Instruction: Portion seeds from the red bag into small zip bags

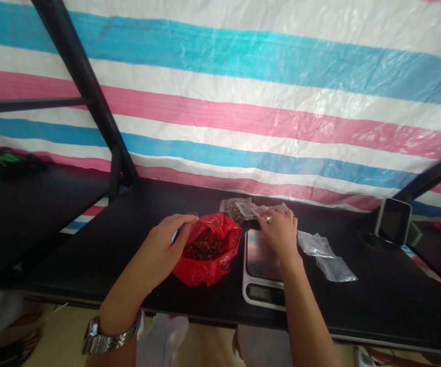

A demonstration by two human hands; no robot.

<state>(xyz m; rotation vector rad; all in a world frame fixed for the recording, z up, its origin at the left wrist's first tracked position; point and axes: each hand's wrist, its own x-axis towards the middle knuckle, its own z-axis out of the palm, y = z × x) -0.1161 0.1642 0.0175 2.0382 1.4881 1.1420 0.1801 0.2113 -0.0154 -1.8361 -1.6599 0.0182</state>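
While the red bag (214,267) stands open on the counter (155,204), the left hand (166,237) meets its rim.
Thin and soft, it should slump easily (gather the rim to lift it); whether the left grip is clenched, I cannot tell. Just beside sits the scale (262,257); beyond, the right hand (280,232) is at small packets (239,210), its grip hidden.

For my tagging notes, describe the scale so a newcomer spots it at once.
On the black table, find the open red bag. Just to its right lies the scale, partly covered by the right hand. Unlike its neighbours, it has a shiny plate in a white casing.
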